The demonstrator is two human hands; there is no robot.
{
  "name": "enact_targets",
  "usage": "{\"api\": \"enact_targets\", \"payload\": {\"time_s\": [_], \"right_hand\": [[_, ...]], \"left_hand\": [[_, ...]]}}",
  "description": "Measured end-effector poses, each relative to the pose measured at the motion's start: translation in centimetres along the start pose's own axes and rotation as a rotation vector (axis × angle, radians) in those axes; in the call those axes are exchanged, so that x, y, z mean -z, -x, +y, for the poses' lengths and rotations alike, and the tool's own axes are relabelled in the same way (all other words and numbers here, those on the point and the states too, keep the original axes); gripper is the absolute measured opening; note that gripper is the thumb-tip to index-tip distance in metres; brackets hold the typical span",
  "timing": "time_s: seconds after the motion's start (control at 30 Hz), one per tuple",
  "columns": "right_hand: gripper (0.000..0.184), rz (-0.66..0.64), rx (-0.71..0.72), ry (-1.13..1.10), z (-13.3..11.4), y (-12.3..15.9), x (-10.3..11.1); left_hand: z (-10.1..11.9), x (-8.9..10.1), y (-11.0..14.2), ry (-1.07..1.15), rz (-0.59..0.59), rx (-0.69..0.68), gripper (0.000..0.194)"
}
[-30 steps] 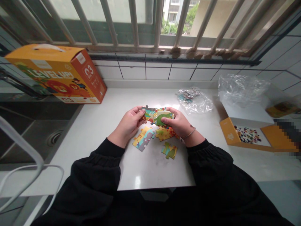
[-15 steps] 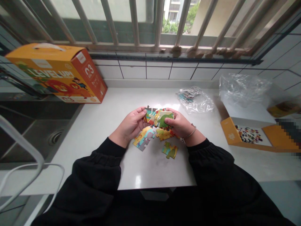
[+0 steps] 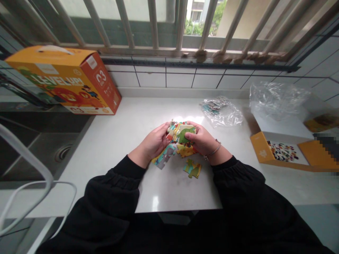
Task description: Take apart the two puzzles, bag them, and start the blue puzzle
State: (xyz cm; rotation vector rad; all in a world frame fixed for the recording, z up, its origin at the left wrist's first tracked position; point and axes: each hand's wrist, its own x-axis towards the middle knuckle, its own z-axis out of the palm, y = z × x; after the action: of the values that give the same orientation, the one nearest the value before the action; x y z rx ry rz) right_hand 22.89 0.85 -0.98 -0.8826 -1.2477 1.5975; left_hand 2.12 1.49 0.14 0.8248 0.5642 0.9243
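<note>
Head view. Item: puzzle pieces in hand point(image 3: 186, 134), a loose stack, the top one showing a green animal; located above the middle of the counter point(image 3: 177, 190). Right hand point(image 3: 202, 140): grip closed on the stack, thumb on top; bracelet point(image 3: 215, 150) at the wrist. Left hand point(image 3: 155, 141): at the stack's left edge, fingers curled; whether its grip is clamped, cannot tell. Item: grey-animal piece point(image 3: 166, 156), on the counter by the left hand. Item: yellow piece point(image 3: 185, 150), beneath the stack. Item: green-and-yellow piece point(image 3: 192, 168), nearer the wearer. Item: clear bag point(image 3: 222, 111), beyond the right hand. Item: open box point(image 3: 280, 164), far right. Item: orange carton point(image 3: 66, 84), left, beside the sink point(image 3: 47, 148).
</note>
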Motion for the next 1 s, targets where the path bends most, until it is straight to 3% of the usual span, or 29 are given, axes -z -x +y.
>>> {"api": "enact_targets", "payload": {"time_s": [0.37, 0.53, 0.67, 0.77, 0.9, 1.0], "right_hand": [[0.062, 0.012, 0.058, -0.166, -0.1, -0.3, 0.0], [0.054, 0.015, 0.087, -0.19, 0.0, -0.4, 0.1], [0.059, 0.029, 0.094, -0.191, -0.3, -0.3, 0.4], [0.063, 0.035, 0.091, -0.186, -0.4, -0.1, 0.4], [0.059, 0.1, 0.116, 0.009, -0.6, -0.1, 0.3], [0.058, 0.158, 0.193, 0.299, -0.4, -0.3, 0.2]], "left_hand": [[1.2, 0.7, -0.1, 0.016, 0.135, -0.203, 0.038], [1.1, 1.2, -0.3, 0.007, 0.185, -0.155, 0.033], [1.9, 1.7, -0.3, 0.012, 0.309, -0.137, 0.02], [2.1, 2.2, -0.6, -0.059, 0.401, -0.169, 0.02], [1.0, 2.6, -1.2, -0.28, 0.42, -0.263, 0.028], [0.1, 2.5, -1.1, -0.407, 0.293, -0.289, 0.031]]}}
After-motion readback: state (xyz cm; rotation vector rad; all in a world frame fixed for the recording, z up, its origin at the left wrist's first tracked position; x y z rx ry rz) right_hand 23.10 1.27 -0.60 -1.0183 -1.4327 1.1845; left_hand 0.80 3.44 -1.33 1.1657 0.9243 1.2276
